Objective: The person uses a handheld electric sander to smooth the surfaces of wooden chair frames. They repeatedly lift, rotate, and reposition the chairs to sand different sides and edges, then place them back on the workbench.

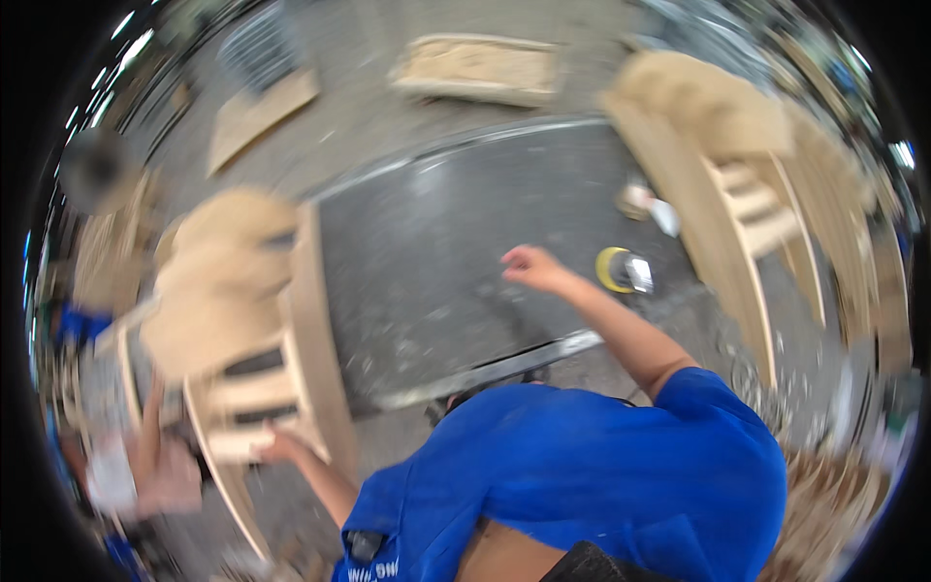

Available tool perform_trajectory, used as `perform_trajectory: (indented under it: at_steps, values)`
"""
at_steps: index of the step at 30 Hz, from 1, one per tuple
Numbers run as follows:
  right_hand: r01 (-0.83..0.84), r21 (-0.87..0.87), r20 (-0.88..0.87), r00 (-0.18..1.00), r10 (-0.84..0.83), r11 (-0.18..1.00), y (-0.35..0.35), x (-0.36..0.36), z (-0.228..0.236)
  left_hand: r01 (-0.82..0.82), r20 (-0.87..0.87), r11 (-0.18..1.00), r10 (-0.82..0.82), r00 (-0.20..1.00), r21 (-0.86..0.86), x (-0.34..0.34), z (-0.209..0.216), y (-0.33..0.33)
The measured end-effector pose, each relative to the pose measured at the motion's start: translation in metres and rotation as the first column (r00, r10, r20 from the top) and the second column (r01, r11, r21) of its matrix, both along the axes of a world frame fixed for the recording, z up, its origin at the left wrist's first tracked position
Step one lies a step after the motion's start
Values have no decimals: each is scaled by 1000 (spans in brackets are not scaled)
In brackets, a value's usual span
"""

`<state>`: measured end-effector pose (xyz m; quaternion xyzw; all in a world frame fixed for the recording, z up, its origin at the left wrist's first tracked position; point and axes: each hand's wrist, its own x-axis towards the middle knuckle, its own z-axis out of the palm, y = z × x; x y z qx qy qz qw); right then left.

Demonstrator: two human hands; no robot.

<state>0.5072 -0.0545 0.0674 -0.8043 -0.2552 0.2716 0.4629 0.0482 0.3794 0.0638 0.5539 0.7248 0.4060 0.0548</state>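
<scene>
My right hand [533, 267] hovers above the dark table [436, 223], its fingers loosely bent and a little apart, with nothing seen in them. To its right a round object with a yellow rim [613, 270] lies on the tabletop. Lower left, my left hand [281, 444] reaches to the pale slats [257, 393] of a wooden frame [320, 320]. Its fingers are blurred, so whether it grips a slat or only touches it cannot be made out. Several rounded tan boards [223, 276] lie on top of that frame.
At right stands another wooden frame with slats [766, 228], topped by tan boards [708, 102]. A small pale object [664, 215] lies near the table's right edge. Beyond are a shallow wooden tray [475, 68] and a flat board [257, 116]. Another person's arm [150, 427] shows at left.
</scene>
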Motion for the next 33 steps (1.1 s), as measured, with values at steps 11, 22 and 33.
perform_trajectory:
  at_steps: [11, 22, 33]
  values:
    - [434, 59, -299, 867, -399, 899, -224, -21, -32, 885, 373, 456, -840, 394, 95, 244, 23, -143]
    - [817, 139, -373, 567, -735, 559, -337, -32, 59, 984, 694, 60, -702, 159, -165, 340, -9, -206]
    - [930, 360, -384, 77, -920, -73, -556, 92, 84, 974, 693, 25, -699, 179, -227, 380, 5, -263]
